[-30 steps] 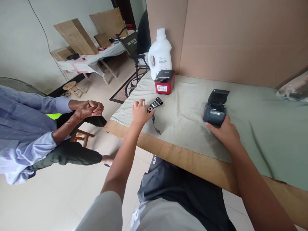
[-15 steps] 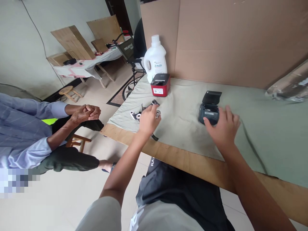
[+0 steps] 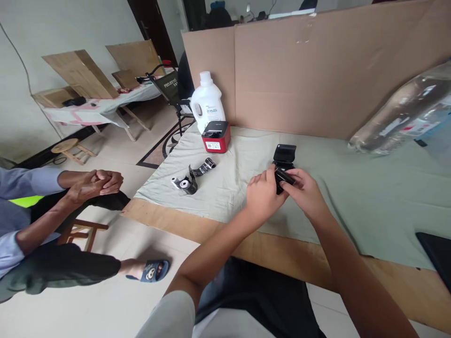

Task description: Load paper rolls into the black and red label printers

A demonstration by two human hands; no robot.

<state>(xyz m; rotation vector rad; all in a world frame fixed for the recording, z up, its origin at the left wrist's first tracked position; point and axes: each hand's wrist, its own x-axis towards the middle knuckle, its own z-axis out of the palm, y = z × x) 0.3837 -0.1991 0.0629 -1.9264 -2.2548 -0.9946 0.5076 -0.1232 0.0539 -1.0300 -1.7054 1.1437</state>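
Observation:
My left hand (image 3: 263, 197) and my right hand (image 3: 306, 190) meet over the cloth, fingers closed on a small shiny black roll (image 3: 284, 176) between them. Just behind it is a small dark label printer (image 3: 284, 155), its lid raised; the hands and roll hide most of its body. To the left lie rolls of paper with a black outer face (image 3: 190, 186), and a partly unwound black printed strip (image 3: 204, 166) curls beside them.
A red and black box-shaped device (image 3: 216, 141) stands before a white detergent bottle (image 3: 207, 105). A cardboard panel (image 3: 282, 80) closes off the back. Plastic-wrapped goods (image 3: 405, 112) lie at right. Another person's clasped hands (image 3: 102, 183) are at left, beyond the table edge.
My left hand has moved right from the rolls to the printer, where a black roll is now held. My right hand has left the printer's side and joined on the roll.

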